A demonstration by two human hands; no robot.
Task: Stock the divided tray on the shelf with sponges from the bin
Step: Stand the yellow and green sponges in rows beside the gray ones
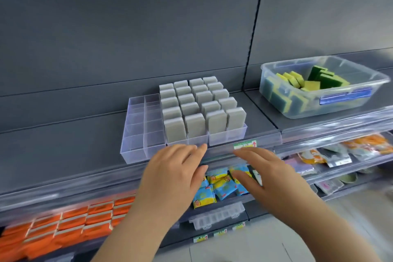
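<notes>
Your left hand (176,174) and right hand (261,172) hover at the shelf (63,149) edge, fingers spread loose and holding nothing, seemingly poised to reach; blur hides whether the fingertips touch the rail. Just beyond sits the divided tray (136,153), its compartments empty, beside grey sponges (195,108) stood upright, likely to pack tightly. Green-and-yellow sponges (308,81) wait in the bin (319,110), well apart on your right.

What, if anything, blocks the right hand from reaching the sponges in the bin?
Likely nothing, so yes: the right hand is empty, the bin is lidless, and its sponges lie exposed.
</notes>
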